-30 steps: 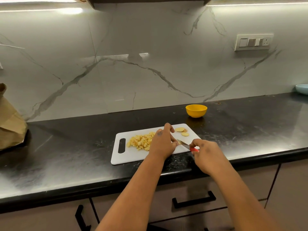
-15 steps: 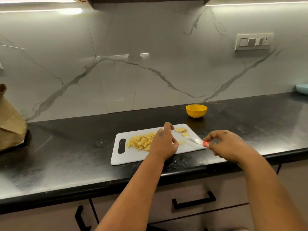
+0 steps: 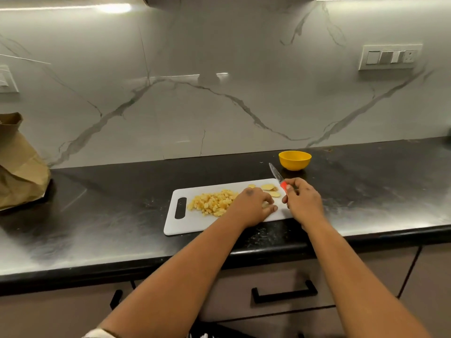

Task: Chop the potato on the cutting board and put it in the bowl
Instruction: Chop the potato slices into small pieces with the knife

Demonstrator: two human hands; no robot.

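Observation:
A white cutting board (image 3: pixel 195 223) lies on the black counter, its handle slot at the left. A pile of diced potato (image 3: pixel 212 203) sits on its left half, and a few potato slices (image 3: pixel 268 187) lie near its far right corner. My left hand (image 3: pixel 253 206) rests on the board with its fingers over a potato piece that I mostly cannot see. My right hand (image 3: pixel 302 201) grips a red-handled knife (image 3: pixel 277 175), blade raised and pointing away toward the wall. A yellow bowl (image 3: pixel 294 160) stands behind the board's right end.
A brown paper bag (image 3: pixel 19 164) stands at the counter's far left. The marble wall carries a switch panel (image 3: pixel 390 56) at the upper right. Drawers with black handles (image 3: pixel 284 292) sit below the counter edge.
My right hand swung out to the right with the knife, then came back over the board's right end with the blade now lifted and pointing away. My left hand stayed on the board.

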